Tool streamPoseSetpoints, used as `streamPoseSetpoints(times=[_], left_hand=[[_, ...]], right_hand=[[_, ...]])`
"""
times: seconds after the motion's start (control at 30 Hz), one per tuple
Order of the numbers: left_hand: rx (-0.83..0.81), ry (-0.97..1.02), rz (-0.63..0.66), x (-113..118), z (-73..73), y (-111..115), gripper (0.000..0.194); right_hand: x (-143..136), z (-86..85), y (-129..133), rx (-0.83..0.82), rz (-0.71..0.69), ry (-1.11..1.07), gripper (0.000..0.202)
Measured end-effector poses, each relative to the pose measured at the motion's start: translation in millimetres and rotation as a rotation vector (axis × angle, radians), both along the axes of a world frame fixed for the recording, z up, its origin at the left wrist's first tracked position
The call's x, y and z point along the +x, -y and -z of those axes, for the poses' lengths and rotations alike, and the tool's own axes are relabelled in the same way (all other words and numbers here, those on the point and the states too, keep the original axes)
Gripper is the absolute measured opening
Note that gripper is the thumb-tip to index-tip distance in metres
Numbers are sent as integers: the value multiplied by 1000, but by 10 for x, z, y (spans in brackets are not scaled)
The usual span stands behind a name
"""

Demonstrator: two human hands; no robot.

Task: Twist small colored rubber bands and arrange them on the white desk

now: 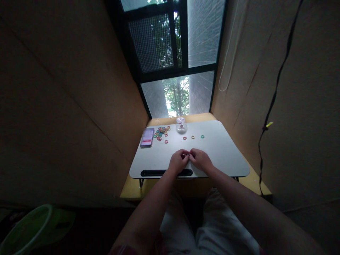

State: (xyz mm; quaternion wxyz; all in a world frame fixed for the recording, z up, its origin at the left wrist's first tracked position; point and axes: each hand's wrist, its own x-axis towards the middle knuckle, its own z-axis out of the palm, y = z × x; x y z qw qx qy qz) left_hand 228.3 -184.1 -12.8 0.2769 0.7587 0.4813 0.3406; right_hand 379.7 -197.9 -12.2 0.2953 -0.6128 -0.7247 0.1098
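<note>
Hands: left hand (179,162) and right hand (200,159), fingers drawn narrow, tips meeting, a thin strand (185,154) pinched between. Walls (71,81), brown, one on each side of the hands, close-set, dim. Window (202,39), dark-framed, straight beyond the hands, apparently the main light; trees outside. Ledge (130,187), yellow, beneath and around the desk. Desk (225,152), white, smooth, short-legged, directly under the hands; dark slot (156,173) in its near edge, crossed by the left forearm. Basin (51,216), green, low and well left of the hands. Cord (277,78), dark, hanging well right of them. Slab (147,137), flat, blurred, beyond and left of the hands. Tub (181,131), clear, beyond the hands; probably light, likely slick, best taken round the sides. Rings, assorted colours: one heap (161,131) beyond and left of the hands, beside the slab; red (185,139), yellow (193,138) and green (202,137) singles spaced in a row nearer the hands. Handling, as judged: very light, probably soft and springy, apt to skid; pinch by the rim. Strand: pale, presumably near weightless, best held at its ends; stiffness and material cannot be told.
</note>
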Motion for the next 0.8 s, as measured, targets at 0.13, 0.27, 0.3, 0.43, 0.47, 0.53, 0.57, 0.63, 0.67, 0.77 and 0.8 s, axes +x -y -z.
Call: streamPoseSetpoints(times=[0.13, 0.27, 0.3, 0.43, 0.47, 0.53, 0.57, 0.63, 0.67, 0.77, 0.8], left_hand=[[125, -200, -97, -116, -13, -53, 17], [134, -410, -253, -371, -69, -274, 27], [127, -437, -279, -437, -78, -345, 32], [124, -520, -275, -609, -77, -590, 45], [122, -533, -281, -621, -71, -627, 47], [121, -539, -307, -618, -60, -669, 49], [127, -531, -321, -609, -56, -675, 48], [148, -497, -339, -594, -57, -663, 45], [159, -473, -339, -591, -62, -648, 43], [160, -388, -308, -599, -92, -575, 37], [147, -362, -288, -599, -101, -540, 35]], right_hand=[[2, 13, -2, 11, 4, -11, 14], [-1, 2, 0, 23, 13, 7, 15], [-4, -3, -1, 22, 16, 11, 15], [-19, -18, -14, 6, 26, 22, 15], [-22, -18, -19, 4, 27, 27, 15], [-25, -14, -29, 2, 27, 37, 15], [-26, -13, -33, -1, 29, 41, 15], [-29, -13, -37, -6, 35, 48, 15], [-31, -16, -37, -8, 40, 53, 15], [-42, -30, -34, -18, 47, 70, 16], [-46, -34, -34, -21, 49, 76, 16]])
